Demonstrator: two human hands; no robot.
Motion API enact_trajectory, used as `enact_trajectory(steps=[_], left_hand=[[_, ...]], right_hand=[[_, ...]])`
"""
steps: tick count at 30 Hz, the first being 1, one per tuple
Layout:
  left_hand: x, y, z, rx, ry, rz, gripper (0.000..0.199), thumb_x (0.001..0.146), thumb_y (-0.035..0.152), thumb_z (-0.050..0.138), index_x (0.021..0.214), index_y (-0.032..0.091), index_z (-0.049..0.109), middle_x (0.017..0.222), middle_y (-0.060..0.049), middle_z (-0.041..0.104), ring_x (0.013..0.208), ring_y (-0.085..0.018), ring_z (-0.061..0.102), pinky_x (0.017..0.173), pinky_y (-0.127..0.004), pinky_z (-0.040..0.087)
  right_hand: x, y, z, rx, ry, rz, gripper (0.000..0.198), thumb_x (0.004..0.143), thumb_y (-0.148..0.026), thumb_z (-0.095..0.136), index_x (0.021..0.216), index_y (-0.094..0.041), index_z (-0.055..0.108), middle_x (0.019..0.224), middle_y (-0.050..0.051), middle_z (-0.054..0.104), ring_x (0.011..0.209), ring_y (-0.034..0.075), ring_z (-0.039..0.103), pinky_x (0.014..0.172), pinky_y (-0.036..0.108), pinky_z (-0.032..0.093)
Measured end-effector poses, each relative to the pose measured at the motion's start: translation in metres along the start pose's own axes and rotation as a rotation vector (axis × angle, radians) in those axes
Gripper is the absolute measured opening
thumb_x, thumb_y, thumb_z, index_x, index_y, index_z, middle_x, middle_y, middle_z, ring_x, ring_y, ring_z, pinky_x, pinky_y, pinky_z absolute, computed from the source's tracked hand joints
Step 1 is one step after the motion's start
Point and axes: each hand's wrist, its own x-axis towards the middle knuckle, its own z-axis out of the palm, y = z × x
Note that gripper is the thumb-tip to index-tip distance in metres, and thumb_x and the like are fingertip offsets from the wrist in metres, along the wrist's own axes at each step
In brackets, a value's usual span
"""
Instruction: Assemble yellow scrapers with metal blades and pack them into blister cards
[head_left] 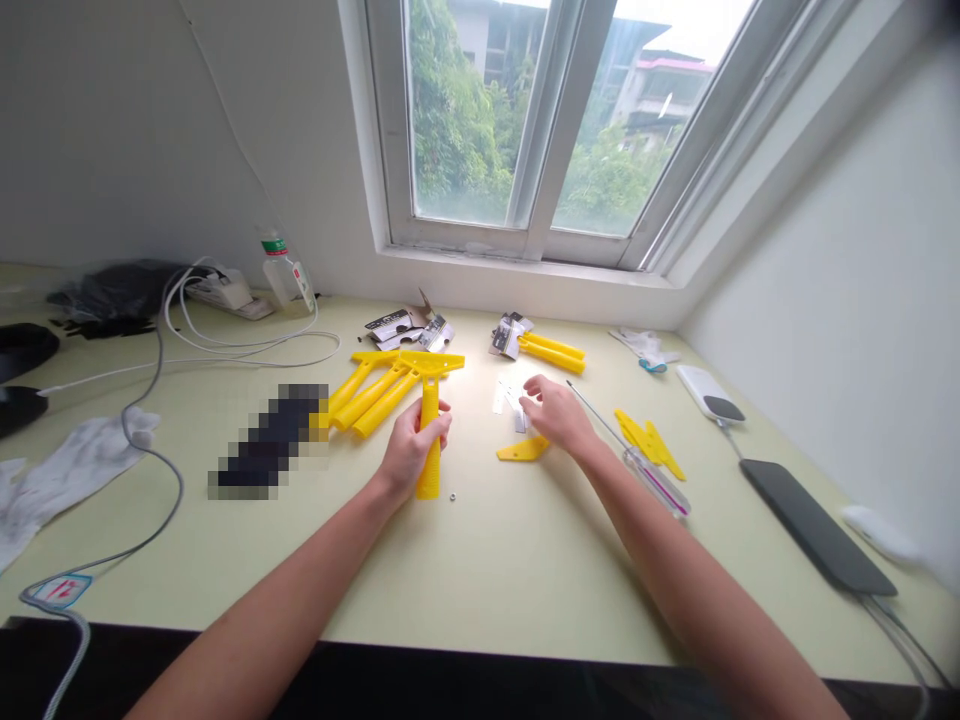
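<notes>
My left hand [411,445] is wrapped round the handle of a yellow plastic scraper [429,400], held upright with its wide head at the top. My right hand [559,412] hovers at the thin metal blades [516,405], its fingers curled; whether a blade is between them I cannot make out. Just below it lies a flat yellow plate [523,450], partly covered by the hand. A small nut [452,497] rests near the scraper's lower end. Several more yellow scraper handles [382,400] lie to the left of my left hand.
A screwdriver [656,480] and yellow plates [649,443] lie right of my right arm. Torn packaging [405,328] and yellow handles [553,352] are at the back. A bottle [287,275], white cables and a glove [82,460] occupy the left; a black power bank [814,520] sits right.
</notes>
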Motion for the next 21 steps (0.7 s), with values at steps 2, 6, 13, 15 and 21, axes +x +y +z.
enact_trajectory(steps=[2, 6, 13, 15, 21], left_hand=[[-0.001, -0.002, 0.0, 0.018, -0.027, 0.008, 0.033, 0.075, 0.038, 0.069, 0.096, 0.018, 0.054, 0.062, 0.005, 0.049, 0.053, -0.008, 0.045, 0.05, -0.019, 0.035], [-0.002, -0.005, -0.001, 0.052, -0.044, 0.005, 0.03, 0.078, 0.038, 0.068, 0.097, 0.018, 0.053, 0.064, 0.005, 0.049, 0.055, -0.008, 0.046, 0.052, -0.019, 0.036], [-0.003, -0.005, 0.001, 0.073, -0.089, -0.011, 0.028, 0.08, 0.037, 0.066, 0.098, 0.019, 0.054, 0.065, 0.005, 0.048, 0.056, -0.008, 0.046, 0.054, -0.02, 0.038], [-0.003, -0.005, 0.002, 0.078, -0.098, -0.018, 0.028, 0.081, 0.037, 0.066, 0.097, 0.018, 0.053, 0.065, 0.005, 0.048, 0.056, -0.008, 0.046, 0.054, -0.02, 0.038], [-0.003, -0.005, 0.002, 0.087, -0.136, -0.031, 0.027, 0.082, 0.036, 0.065, 0.098, 0.018, 0.053, 0.065, 0.006, 0.047, 0.056, -0.008, 0.045, 0.055, -0.021, 0.037]], right_hand=[[0.011, 0.0, 0.004, -0.03, -0.017, 0.052, 0.025, 0.087, -0.026, 0.054, 0.111, -0.018, 0.059, 0.101, 0.009, 0.069, 0.096, 0.024, 0.061, 0.081, 0.035, 0.043], [0.02, -0.007, 0.01, -0.063, -0.077, 0.152, 0.033, 0.084, -0.025, 0.057, 0.117, -0.02, 0.055, 0.103, 0.01, 0.069, 0.099, 0.026, 0.06, 0.081, 0.036, 0.04], [0.033, -0.006, 0.006, 0.068, -0.218, 0.303, 0.047, 0.072, -0.017, 0.065, 0.117, -0.022, 0.051, 0.089, 0.002, 0.07, 0.088, 0.022, 0.063, 0.072, 0.029, 0.04], [0.033, -0.005, 0.004, 0.129, -0.23, 0.302, 0.05, 0.07, -0.015, 0.066, 0.117, -0.022, 0.05, 0.087, 0.001, 0.069, 0.082, 0.019, 0.063, 0.067, 0.026, 0.039], [0.027, 0.002, 0.006, 0.312, -0.22, 0.239, 0.057, 0.067, -0.013, 0.065, 0.121, -0.022, 0.05, 0.079, -0.002, 0.065, 0.071, 0.015, 0.061, 0.058, 0.023, 0.041]])
